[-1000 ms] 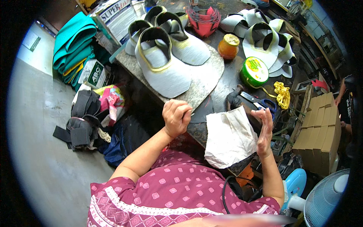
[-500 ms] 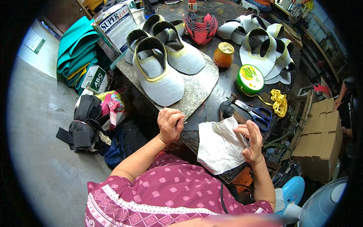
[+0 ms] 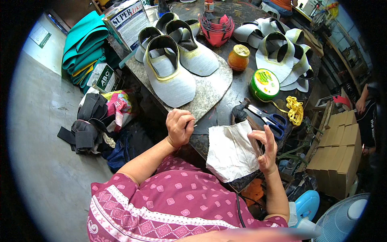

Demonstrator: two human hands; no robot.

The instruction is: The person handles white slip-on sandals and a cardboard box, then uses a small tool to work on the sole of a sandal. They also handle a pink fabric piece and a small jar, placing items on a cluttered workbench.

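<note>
My left hand [image 3: 180, 127] is closed at the near edge of a stone slab [image 3: 215, 89]; whatever its fingers hold, if anything, is hidden. On the slab stand several grey shoe uppers [image 3: 171, 89] with yellowish glue around their openings. My right hand [image 3: 265, 150] is raised with thumb and fingers apart, beside the right edge of a crumpled white cloth [image 3: 229, 151]. Faint thin strands seem to stretch between its fingers. Just beyond the cloth lie a hammer [image 3: 240, 111] with a dark wrapped head and blue-handled scissors [image 3: 269, 121].
Farther back are an orange glue jar [image 3: 239, 57], a green round tub [image 3: 265, 84], yellow cord [image 3: 295, 109], red stacked pieces [image 3: 216, 32] and more grey uppers [image 3: 276, 56]. A tin [image 3: 127, 24] stands at the far left. Cardboard boxes [image 3: 336, 149] and a fan [image 3: 342, 220] are at the right.
The view has shifted slightly. Both hands keep nearly the same pose, the left closed and the right with fingers apart. At the far right a co-worker's arm shows more fully.
</note>
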